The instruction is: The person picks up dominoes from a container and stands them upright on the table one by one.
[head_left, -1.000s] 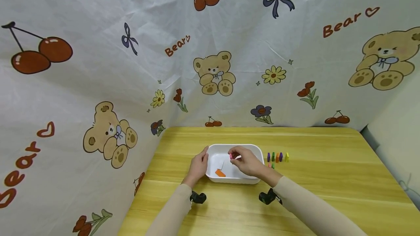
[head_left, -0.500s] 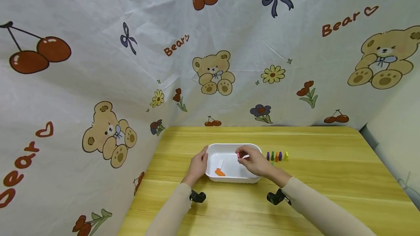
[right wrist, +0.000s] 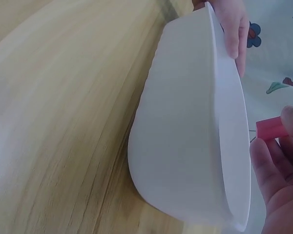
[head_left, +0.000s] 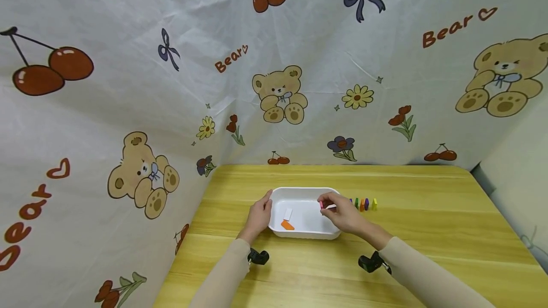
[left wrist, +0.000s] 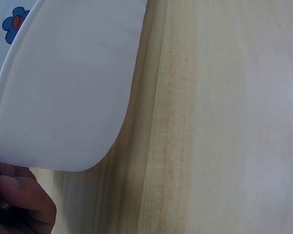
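Observation:
A white plastic tub (head_left: 306, 235) sits on the table. My left hand (head_left: 258, 216) holds its left end; the right wrist view shows the fingers of the left hand (right wrist: 233, 29) lying over the rim. Above the tub's right part, my right hand (head_left: 344, 214) pinches a small pink block (head_left: 321, 205) between thumb and fingertips. The pink block (right wrist: 271, 128) points out from the fingers in the right wrist view. Inside the tub, toward its left, lie a white block (head_left: 288, 214) and an orange block (head_left: 287, 225).
Right of the tub, several small coloured blocks stand in a row, among them an orange one (head_left: 362, 205), a purple one (head_left: 366, 204) and a yellow one (head_left: 375, 204). My right hand hides part of this area. A bear-print cloth (head_left: 317, 146) hangs behind the wooden table (head_left: 428, 232).
My right hand has moved to the right with the pink block, from the tub's middle toward its right end. It now covers more of the blocks beside the tub. The left hand stays put.

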A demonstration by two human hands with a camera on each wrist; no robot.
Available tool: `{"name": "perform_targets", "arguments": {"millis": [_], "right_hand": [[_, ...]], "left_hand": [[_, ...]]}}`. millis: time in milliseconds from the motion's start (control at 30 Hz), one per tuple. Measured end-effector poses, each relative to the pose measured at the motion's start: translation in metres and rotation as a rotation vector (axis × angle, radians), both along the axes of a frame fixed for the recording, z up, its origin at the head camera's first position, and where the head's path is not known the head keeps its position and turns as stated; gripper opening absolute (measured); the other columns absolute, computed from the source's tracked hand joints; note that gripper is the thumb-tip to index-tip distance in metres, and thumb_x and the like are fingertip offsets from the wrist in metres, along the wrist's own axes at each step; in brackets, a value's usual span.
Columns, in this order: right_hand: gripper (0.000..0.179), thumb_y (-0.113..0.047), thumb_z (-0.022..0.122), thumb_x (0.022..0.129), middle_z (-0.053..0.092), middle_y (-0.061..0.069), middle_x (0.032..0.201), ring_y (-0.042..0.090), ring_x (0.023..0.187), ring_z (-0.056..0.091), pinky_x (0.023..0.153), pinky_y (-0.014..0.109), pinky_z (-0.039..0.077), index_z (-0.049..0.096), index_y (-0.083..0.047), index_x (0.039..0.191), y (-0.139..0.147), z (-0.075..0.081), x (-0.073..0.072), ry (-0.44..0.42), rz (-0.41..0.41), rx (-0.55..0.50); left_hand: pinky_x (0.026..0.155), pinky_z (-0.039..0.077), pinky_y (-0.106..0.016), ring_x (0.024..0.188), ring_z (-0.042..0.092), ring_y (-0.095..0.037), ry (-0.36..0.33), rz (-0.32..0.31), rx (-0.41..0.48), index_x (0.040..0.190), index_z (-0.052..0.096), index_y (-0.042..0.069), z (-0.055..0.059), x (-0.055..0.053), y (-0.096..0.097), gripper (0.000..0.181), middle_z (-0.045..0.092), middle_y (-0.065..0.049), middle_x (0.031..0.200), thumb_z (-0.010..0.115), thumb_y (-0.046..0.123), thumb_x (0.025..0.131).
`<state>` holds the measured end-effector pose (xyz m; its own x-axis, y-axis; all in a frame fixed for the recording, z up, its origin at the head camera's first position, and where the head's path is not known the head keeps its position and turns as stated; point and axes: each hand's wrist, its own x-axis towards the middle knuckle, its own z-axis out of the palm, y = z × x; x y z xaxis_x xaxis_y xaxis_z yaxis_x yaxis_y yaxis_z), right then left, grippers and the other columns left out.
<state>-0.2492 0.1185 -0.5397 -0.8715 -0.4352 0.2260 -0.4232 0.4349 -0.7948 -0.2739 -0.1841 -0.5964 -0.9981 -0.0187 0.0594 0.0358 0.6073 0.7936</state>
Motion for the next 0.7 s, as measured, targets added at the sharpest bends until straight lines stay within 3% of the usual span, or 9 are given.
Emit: {"name": "perform_targets", "arguments": {"millis": [300, 700], "right_hand": [[0.022, 0.002, 0.068, 0.096, 0.065, 0.015, 0.107, 0.025, 0.102, 0.066, 0.086, 0.033, 0.061, 0.063, -0.006, 0.116, 0.013, 0.001, 0.006, 0.008, -0.022, -0.01], [0.023, 0.003, 0.07, 0.094, 0.066, 0.012, 0.106, 0.029, 0.103, 0.067, 0.084, 0.03, 0.061, 0.064, -0.004, 0.116, 0.025, 0.001, 0.01, 0.019, -0.052, -0.021]], "left_hand": [[0.114, 0.044, -0.051, 0.143, 0.049, -0.033, -0.005, 0.004, 0.004, 0.157, 0.046, 0.016, -0.001, -0.002, 0.0, 0.047, 0.051, -0.013, 0.155, 0.046, 0.026, 0.111], [0.113, 0.045, -0.051, 0.141, 0.051, -0.033, -0.004, 0.009, -0.009, 0.156, 0.048, 0.017, -0.001, -0.001, 0.0, 0.046, 0.053, -0.013, 0.154, 0.047, 0.025, 0.111]]}}
